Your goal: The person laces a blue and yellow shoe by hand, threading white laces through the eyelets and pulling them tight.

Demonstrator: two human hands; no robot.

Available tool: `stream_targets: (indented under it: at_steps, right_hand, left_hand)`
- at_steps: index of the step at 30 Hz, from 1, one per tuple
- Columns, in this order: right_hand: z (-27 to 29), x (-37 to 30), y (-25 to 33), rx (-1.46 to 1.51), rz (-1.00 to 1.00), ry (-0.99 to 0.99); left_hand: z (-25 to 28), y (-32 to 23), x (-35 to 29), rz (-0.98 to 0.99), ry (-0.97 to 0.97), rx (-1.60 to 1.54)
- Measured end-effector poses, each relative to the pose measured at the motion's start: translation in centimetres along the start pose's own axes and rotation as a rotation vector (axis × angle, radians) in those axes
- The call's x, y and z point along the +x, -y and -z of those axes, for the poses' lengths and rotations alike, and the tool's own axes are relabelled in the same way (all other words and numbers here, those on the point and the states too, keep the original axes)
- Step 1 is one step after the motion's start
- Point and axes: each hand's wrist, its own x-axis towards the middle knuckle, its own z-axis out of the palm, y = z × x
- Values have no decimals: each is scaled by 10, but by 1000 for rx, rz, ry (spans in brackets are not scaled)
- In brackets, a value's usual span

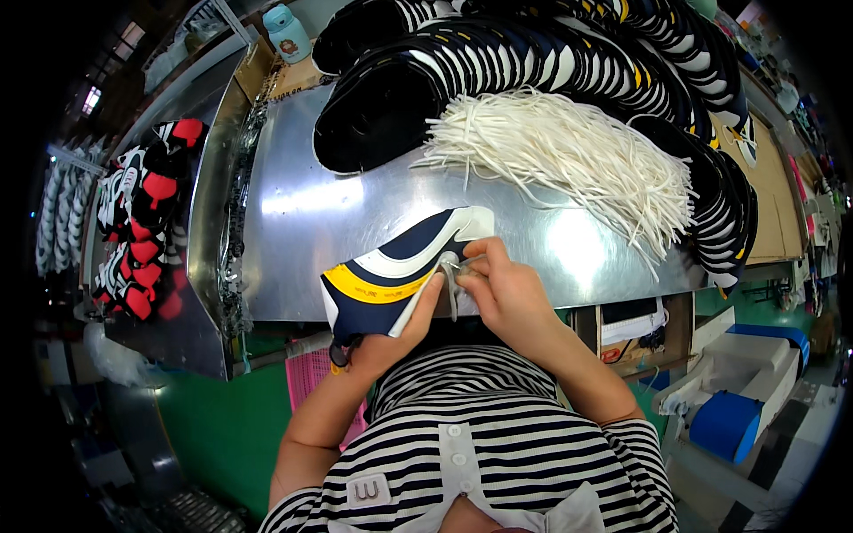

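A navy, white and yellow shoe upper (382,289) is tilted over the near edge of the metal table. My left hand (400,338) is closed around its lower side, thumb up by the lacing edge. At that edge, the fingertips of my right hand (508,289) pinch a white shoelace (454,306), part of which hangs down between both hands. Its tip and the eyelets are mostly covered by my fingers. Just beyond lies a thick bundle of loose white shoelaces (569,164).
Long nested rows of dark shoe uppers (524,58) cover the table's far side. The metal tabletop (302,235) has a raised edge at left. Red, black and white uppers (147,222) lie beyond it. A light blue bottle (286,34) stands far left; a grey-blue machine (737,391) is at right.
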Motion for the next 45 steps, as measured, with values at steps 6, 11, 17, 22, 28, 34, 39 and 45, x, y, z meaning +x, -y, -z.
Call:
stream_targets:
  at_steps: [6,11,17,22,28,34,39,45]
  right_hand:
    - [-18,5,-7,-319,-129,158]
    - [56,-6,-4,-239,-205,-58]
    - [22,38,-44,581,-441,-120]
    - [29,56,-74,670,-619,-214]
    - [13,10,-67,421,-403,-70]
    - [4,-6,-43,243,-320,293]
    - [46,-125,-68,-122,-241,449]
    - [39,-76,-40,235,-315,134]
  left_hand:
    - [-4,10,-7,-131,98,277]
    - [23,25,9,607,161,-711]
    - [22,36,48,578,249,-388]
    - [28,26,43,196,479,24]
    - [24,27,36,-99,287,386]
    - [32,-11,47,-172,158,408]
    - [61,-48,71,-53,95,177]
    - [15,26,38,13,483,489]
